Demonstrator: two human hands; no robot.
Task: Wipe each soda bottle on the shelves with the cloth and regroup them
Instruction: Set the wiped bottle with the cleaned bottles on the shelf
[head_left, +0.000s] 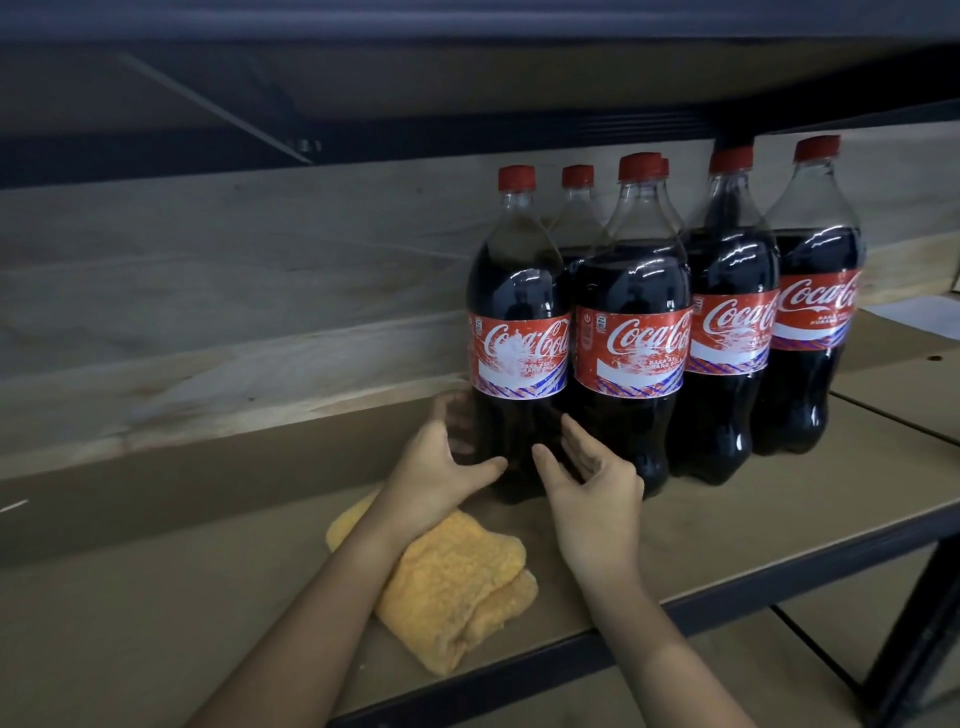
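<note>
A fluffy yellow cloth (452, 587) lies folded on the brown board shelf (156, 597), near the front edge. The left arm crosses over it. The left hand (441, 457) curls its fingers round the low part of the leftmost big plastic cola bottle with a red cap and red label (519, 332). The right hand (592, 488) is spread, fingers straight, touching the same bottle's base. More cola bottles (727, 322) full of dark soda stand close together to the right, some hiding behind others. A pale wooden wall (208, 291) runs behind.
</note>
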